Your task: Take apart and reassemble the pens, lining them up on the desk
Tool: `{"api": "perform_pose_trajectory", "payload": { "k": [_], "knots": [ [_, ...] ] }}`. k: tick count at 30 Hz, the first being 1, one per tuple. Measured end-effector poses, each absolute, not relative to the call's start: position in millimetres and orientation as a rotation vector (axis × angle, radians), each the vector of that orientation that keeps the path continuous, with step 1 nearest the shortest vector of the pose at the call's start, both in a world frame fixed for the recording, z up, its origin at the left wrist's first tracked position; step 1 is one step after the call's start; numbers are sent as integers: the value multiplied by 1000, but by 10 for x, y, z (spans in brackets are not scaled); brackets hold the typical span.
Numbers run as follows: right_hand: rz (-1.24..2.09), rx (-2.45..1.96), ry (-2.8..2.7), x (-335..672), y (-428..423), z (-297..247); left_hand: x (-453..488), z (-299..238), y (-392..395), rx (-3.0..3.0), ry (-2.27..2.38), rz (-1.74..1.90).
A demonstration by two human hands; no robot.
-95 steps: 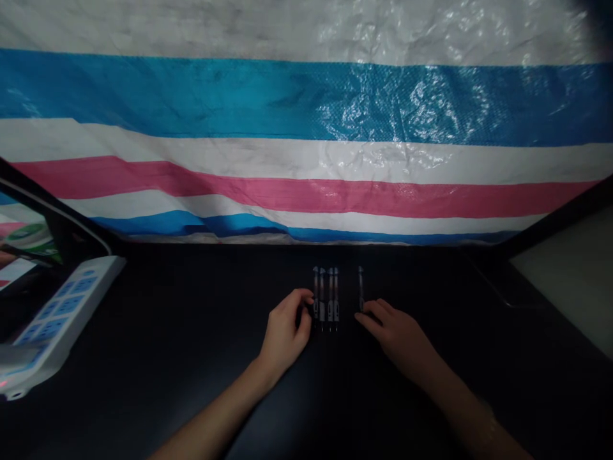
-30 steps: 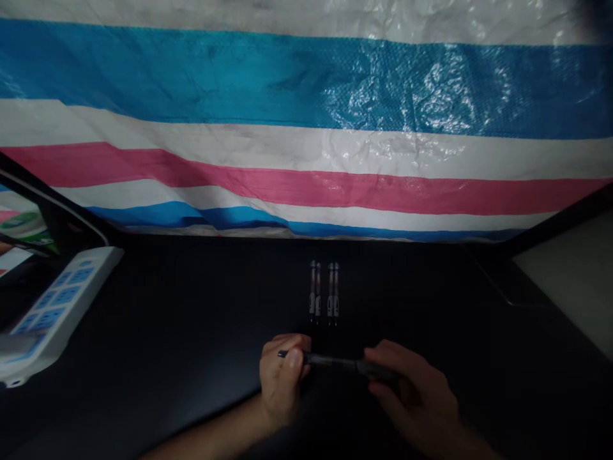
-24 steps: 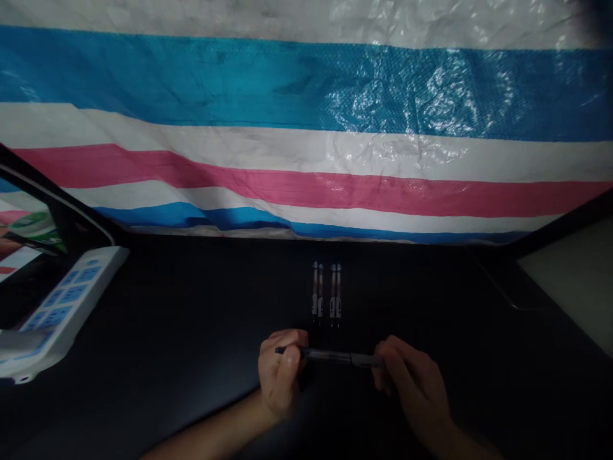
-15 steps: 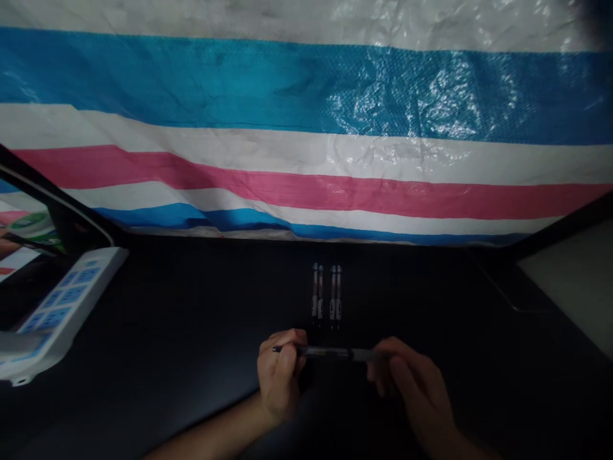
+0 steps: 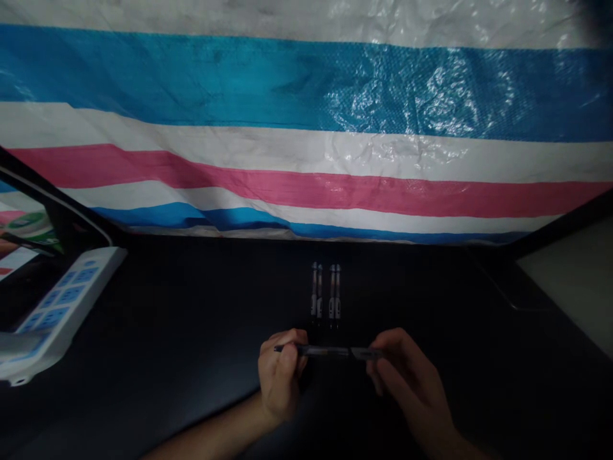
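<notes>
One pen (image 5: 330, 352) held crosswise over the counter (image 5: 191, 332); left hand (image 5: 281, 375) grips its dark end, right hand (image 5: 407, 377) pinches the grey one; just beyond, four more pens (image 5: 332, 308) lying in two pairs; one power strip (image 5: 71, 310) far left

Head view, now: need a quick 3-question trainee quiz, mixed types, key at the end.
1. True or false: the left hand and the right hand are both on the same held pen.
2. How many loose pens lie on the black table, and how are they grouped?
3. Which of these is on the left side of the view? A) a keyboard; B) a white power strip with blue sockets; C) a desk lamp.

Key:
1. True.
2. Four, in two pairs with a gap between the pairs.
3. B.
</notes>
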State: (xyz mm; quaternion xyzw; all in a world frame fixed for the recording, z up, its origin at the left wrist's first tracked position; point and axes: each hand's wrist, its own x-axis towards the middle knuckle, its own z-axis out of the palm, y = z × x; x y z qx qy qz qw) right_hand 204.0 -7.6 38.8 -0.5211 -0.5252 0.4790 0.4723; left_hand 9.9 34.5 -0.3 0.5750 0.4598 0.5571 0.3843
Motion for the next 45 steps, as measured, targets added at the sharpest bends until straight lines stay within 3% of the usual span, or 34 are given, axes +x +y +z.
{"api": "perform_pose_trajectory", "payload": {
  "k": [20,29,45],
  "knots": [
    [1321,-1219,-1101,1993,-46,384,115,21,381,1403,1093,1450],
    [1215,-984,-1074,2037,-136,275,113,38,336,1530,1037,1455],
    [915,-923,-868,2201,-37,365,192,108,400,1124,797,1574]
  ]
}}
